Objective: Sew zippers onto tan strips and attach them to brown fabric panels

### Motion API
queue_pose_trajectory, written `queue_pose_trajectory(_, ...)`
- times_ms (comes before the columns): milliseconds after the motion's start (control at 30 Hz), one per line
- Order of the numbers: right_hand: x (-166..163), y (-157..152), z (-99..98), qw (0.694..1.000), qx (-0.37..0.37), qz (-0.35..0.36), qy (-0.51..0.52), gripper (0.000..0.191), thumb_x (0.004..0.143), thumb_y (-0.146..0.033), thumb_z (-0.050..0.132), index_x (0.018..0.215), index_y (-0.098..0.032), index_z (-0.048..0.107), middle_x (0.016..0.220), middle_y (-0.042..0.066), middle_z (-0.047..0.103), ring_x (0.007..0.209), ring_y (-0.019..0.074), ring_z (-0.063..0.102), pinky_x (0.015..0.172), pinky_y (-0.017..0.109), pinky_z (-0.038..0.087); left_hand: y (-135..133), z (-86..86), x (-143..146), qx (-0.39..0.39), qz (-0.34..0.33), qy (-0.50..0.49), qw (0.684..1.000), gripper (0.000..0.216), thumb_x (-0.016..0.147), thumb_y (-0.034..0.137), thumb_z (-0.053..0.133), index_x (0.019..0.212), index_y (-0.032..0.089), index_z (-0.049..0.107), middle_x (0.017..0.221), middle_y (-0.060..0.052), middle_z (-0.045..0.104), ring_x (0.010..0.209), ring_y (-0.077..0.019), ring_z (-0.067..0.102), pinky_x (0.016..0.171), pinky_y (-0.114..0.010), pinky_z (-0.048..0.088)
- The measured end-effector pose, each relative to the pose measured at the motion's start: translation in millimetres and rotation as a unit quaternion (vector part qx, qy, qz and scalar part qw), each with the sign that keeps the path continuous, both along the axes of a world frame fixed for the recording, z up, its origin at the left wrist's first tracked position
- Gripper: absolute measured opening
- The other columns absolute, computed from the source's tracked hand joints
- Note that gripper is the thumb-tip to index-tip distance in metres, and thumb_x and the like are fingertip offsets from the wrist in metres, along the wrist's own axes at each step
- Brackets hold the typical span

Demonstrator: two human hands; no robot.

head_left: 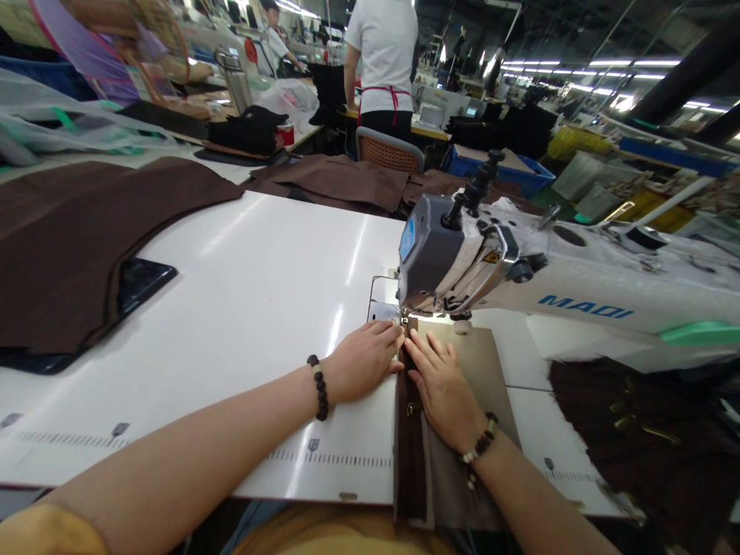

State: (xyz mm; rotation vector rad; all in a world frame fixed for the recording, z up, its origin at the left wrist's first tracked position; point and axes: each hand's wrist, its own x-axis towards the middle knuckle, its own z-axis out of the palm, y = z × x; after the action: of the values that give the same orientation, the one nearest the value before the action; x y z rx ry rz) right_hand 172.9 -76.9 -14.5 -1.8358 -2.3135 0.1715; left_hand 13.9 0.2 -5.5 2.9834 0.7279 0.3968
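Note:
My left hand (367, 361) lies on the white table at the left edge of a dark brown zipper strip (412, 447), its fingertips close to the presser foot (405, 316). Flat on the fabric, my right hand (444, 389) has its fingers stretched toward the same spot. A brass-coloured zipper pull (412, 408) shows on the strip below my hands. Under the strip and my right hand is a grey-brown fabric panel (482, 358). The strip's upper end runs beneath the head of the sewing machine (431, 250); the needle itself is hard to make out.
Brown cut pieces (116, 223) are stacked at the left over a black shiny sheet (147, 281). More brown fabric (347, 181) lies along the table's far edge. A dark pile with brass zipper pulls (647, 432) sits at the right. Beyond, a person in a white shirt (385, 58) stands near a chair (388, 150).

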Motion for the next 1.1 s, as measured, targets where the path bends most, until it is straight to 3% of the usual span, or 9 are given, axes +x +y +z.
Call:
queue_pose_trajectory(167,-1,0,7.2,0.999,-0.031,-0.012,0.001,0.044,0.089,-0.018,0.032,0.132,-0.018,0.037,0.140,0.004,0.031,0.130,0.0256,0.024,0.103,0.053,0.024,-12,4.9,-7,0.015,-0.013,0.032,0.999,0.039,0.086,0.030,0.053,0.115,0.004,0.048,0.118,-0.014,0.051,0.112,-0.0241,0.045,0.097,-0.037,0.034)
queue_pose_trajectory(333,-1,-1,9.7,0.999,-0.038,-0.015,0.001,0.043,0.090,-0.020,0.031,0.132,-0.017,0.036,0.141,0.002,0.030,0.130,0.0257,0.024,0.104,0.053,0.022,-67,20.3,-28,-0.017,-0.085,0.029,0.996,0.035,0.082,0.028,0.057,0.110,0.007,0.052,0.115,-0.011,0.055,0.107,-0.0245,0.048,0.095,-0.038,0.036)
queue_pose_trajectory(500,1,-1,7.7,1.000,-0.025,-0.009,0.007,0.043,0.090,-0.020,0.030,0.132,-0.017,0.036,0.141,0.002,0.030,0.129,0.0265,0.024,0.103,0.053,0.022,-112,19.3,-32,-0.049,-0.127,-0.065,0.989,0.020,0.090,0.016,0.040,0.098,0.011,0.057,0.098,-0.008,0.061,0.095,-0.0183,0.053,0.091,-0.033,0.040)
queue_pose_trajectory(733,1,-2,7.0,1.000,-0.017,-0.015,0.008,0.043,0.090,-0.020,0.030,0.132,-0.017,0.036,0.141,0.003,0.030,0.129,0.0252,0.025,0.104,0.052,0.022,-119,7.0,-26,-0.061,-0.155,-0.148,0.975,0.029,0.091,0.011,0.030,0.086,0.008,0.059,0.082,-0.009,0.061,0.087,-0.0184,0.054,0.083,-0.030,0.045)
queue_pose_trajectory(1100,3,-1,1.7,1.000,-0.010,0.013,0.013,0.042,0.090,-0.020,0.028,0.131,-0.017,0.037,0.140,0.007,0.031,0.131,0.0209,0.024,0.103,0.054,0.021,-122,-0.8,-26,-0.087,-0.152,-0.124,0.977,0.022,0.090,0.014,0.037,0.080,0.014,0.056,0.079,-0.007,0.060,0.080,-0.0152,0.054,0.080,-0.027,0.046)
